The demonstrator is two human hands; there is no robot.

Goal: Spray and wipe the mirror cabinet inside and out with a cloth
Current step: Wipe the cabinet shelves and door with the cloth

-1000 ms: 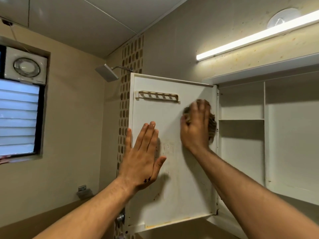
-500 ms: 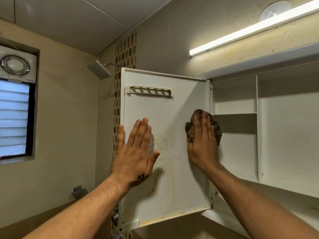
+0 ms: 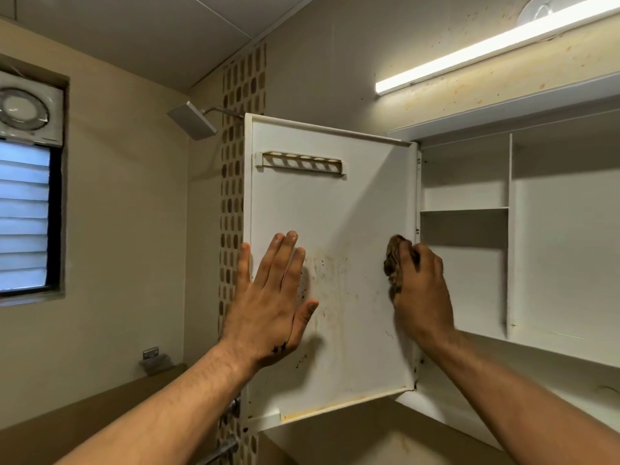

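The right hand [image 3: 421, 293] grip, clenched on the cloth [image 3: 394, 263], hides most of it; left hand [image 3: 271, 297] lies flat, released, on the stained door [image 3: 335, 213].

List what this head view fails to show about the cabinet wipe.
- Mirror face of the open door: turned away from the head camera.
- Most of the cloth: covered by the right hand.
- Door surface under the left hand: hidden by the flat palm.
- Cabinet right side: cut off by the frame edge.
- Spray bottle: not in view.

The right hand [image 3: 421, 293] hides most of the bunched cloth [image 3: 394, 263].
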